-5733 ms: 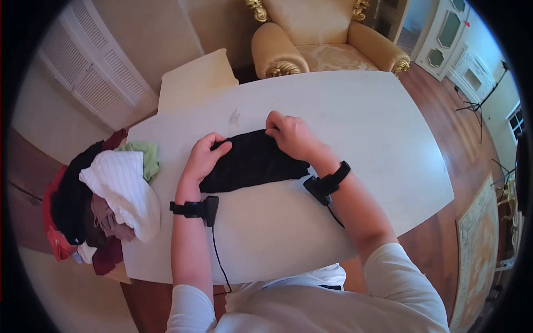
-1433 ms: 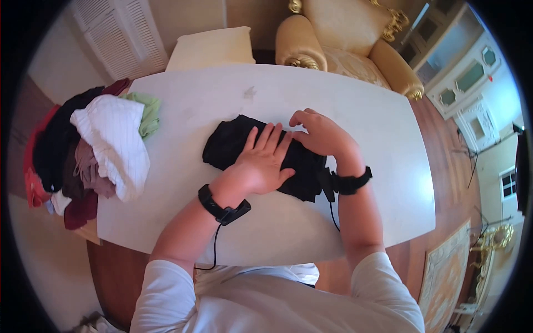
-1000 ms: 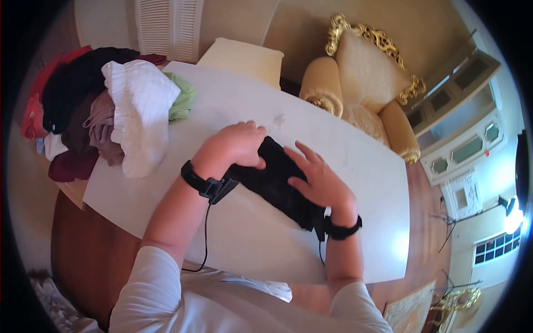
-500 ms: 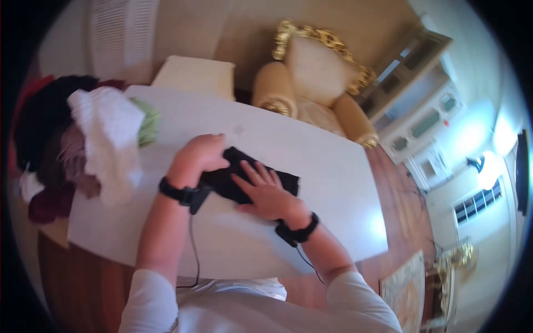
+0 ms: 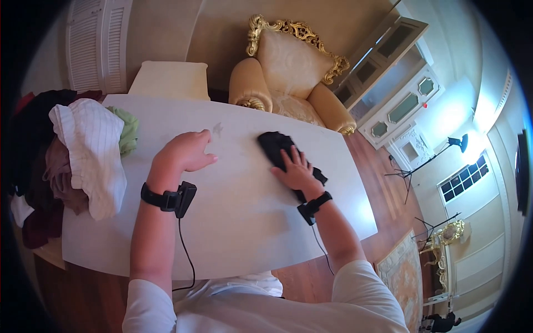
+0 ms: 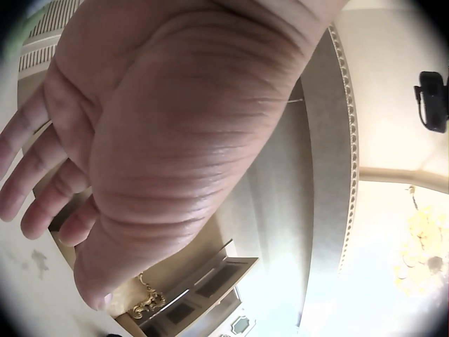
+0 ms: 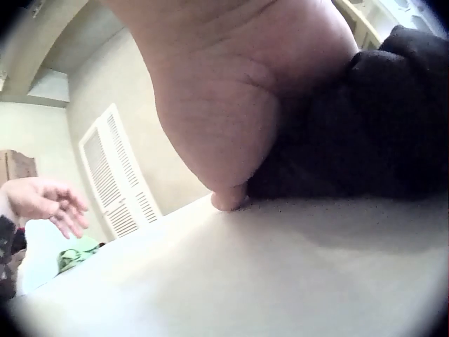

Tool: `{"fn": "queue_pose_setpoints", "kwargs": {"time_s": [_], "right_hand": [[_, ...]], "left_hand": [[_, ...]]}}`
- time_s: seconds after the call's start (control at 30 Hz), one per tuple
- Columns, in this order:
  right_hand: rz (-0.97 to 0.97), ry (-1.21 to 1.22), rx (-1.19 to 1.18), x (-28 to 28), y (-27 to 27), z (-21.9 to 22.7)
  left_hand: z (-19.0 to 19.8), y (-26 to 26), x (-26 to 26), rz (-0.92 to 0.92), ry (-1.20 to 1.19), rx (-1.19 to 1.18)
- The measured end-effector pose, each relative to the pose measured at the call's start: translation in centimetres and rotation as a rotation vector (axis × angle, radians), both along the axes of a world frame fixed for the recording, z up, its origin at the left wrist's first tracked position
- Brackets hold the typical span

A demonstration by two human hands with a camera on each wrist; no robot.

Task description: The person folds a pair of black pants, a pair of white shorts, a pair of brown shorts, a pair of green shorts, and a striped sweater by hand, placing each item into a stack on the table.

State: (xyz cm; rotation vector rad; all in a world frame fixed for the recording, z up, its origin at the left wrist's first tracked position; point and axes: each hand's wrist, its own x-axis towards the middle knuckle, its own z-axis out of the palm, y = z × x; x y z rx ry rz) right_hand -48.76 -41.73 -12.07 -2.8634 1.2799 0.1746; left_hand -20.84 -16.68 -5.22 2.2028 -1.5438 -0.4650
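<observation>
Since the earlier frame, the folded black garment (image 5: 272, 145) has shifted across the white table (image 5: 222, 233) toward the person's right, and the left hand (image 5: 186, 152), formerly at its edge, is now well apart from it. The right hand (image 5: 297, 173) rests on top of the garment, palm down, fingers spread over the fabric; in the right wrist view its thumb reaches the tabletop at the garment's edge. The garment lies toward the table's right side, somewhat rumpled. The left hand is raised above the tabletop and holds nothing; the left wrist view shows its fingers slightly apart and loosely bent, thumb extended. On the table's left side stands a heap of clothing, noted as follows: a white striped garment (image 5: 91, 150) on top, a green garment (image 5: 127, 130) beside it, dark and maroon pieces around. A gilt-trimmed armchair (image 5: 291, 66) is located beyond the table's far edge.
</observation>
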Motion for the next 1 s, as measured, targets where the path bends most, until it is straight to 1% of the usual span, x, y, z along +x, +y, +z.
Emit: {"fn": "queue_pose_setpoints", "kwargs": {"time_s": [0.03, 0.2, 0.37, 0.47, 0.6, 0.83, 0.93, 1.0], "right_hand": [[-0.074, 0.017, -0.002, -1.0, -1.0, 0.2], [-0.401, -0.043, -0.004, -6.3, -5.1, 0.3], [-0.554, -0.001, -0.051, -12.2, -8.9, -1.0], [-0.602, 0.008, -0.050, -15.0, -9.8, -1.2], [-0.639, 0.002, -0.051, -17.0, -9.7, -1.4], [-0.645, 0.011, -0.057, -17.3, -9.0, -1.0], [-0.644, 0.010, -0.056, -17.3, -9.0, -1.0], [-0.645, 0.007, -0.050, -17.1, -8.9, -0.9]], "left_hand": [[0.6, 0.1, -0.2, 0.007, 0.007, 0.038], [1.2, 0.4, -0.3, 0.025, 0.023, 0.064], [0.6, 0.3, 0.1, 0.033, 0.031, 0.064], [0.7, 0.3, 0.0, 0.034, 0.042, 0.061], [0.6, 0.3, 0.1, 0.033, 0.044, 0.064], [0.5, 0.0, 0.1, 0.041, 0.060, 0.061], [-2.4, -0.6, 1.4, 0.030, 0.014, -0.045], [-2.9, -1.2, 1.9, 0.040, 0.002, 0.058]]}}
